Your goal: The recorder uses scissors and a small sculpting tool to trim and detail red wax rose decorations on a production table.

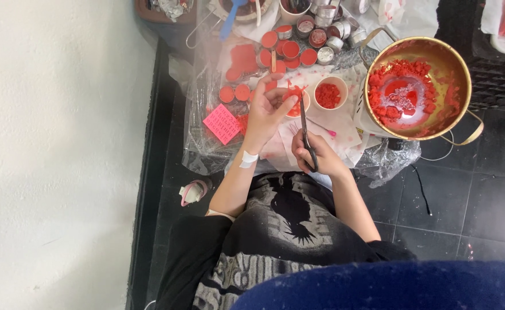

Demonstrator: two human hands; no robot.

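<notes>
Snipping red wax over a small paper cup

The right hand [315, 155] has its fingers closed through the handles of a pair of dark scissors [305, 135], blades pointing to twelve o'clock, tips at the rim of a small cup [299, 103] of red bits. The left hand [266, 112] curls its fingers around that cup, thumb pressed along the near side, pinching it steady; whether a wax piece sits between the fingertips I cannot tell. This looks like the cutting step, and a clean next snip calls for the blades to stay over the cup mouth. A second cup [329, 93] of red pieces stands just beside it at three o'clock, the gold pot [457, 69] of melting wax farther that way. Both forearms angle in from six o'clock, elbows tucked, a white plaster [248, 159] on the left wrist.
</notes>
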